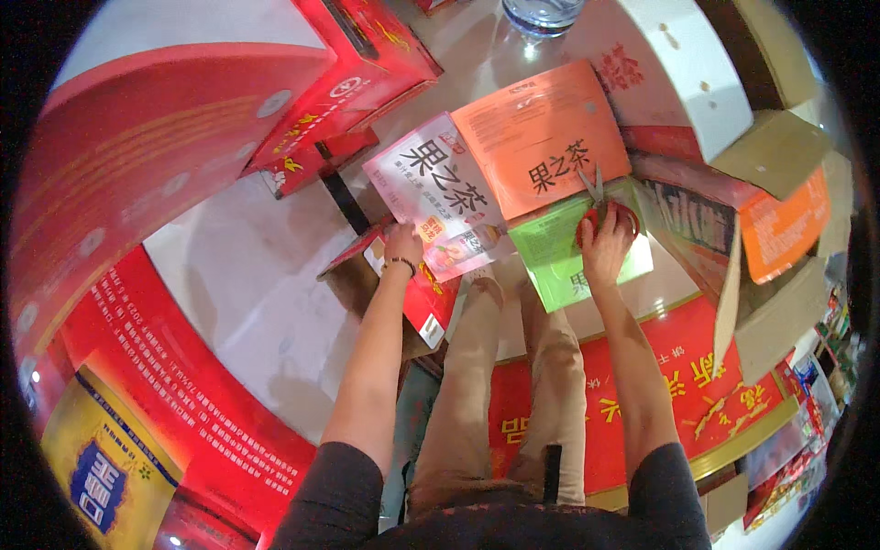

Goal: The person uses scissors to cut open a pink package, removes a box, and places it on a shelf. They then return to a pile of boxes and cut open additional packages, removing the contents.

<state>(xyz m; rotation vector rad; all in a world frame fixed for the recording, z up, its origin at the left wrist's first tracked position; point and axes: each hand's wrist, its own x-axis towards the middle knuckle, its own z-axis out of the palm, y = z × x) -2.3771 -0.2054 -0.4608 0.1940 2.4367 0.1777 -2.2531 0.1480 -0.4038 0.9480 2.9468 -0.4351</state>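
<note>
My right hand point(608, 240) is closed around the red handles of a pair of scissors point(597, 192), whose slightly parted blades point up and away from me. Beneath it lies a green printed panel point(550, 240). My left hand point(403, 242) rests at the lower left edge of a pink and white printed panel point(440, 185); whether it grips that edge is unclear. An orange printed panel point(543, 137) adjoins both the pink and the green ones. Under my left forearm stands a red carton point(430, 302) with brown cardboard inside.
Large red display boards point(172, 124) curve along the left. An open cardboard box point(777, 316) with an orange panel point(787, 223) stands at the right. A clear plastic container point(543, 17) is at the top. A yellow package point(110, 460) lies lower left, and a red banner point(619, 405) runs behind my legs.
</note>
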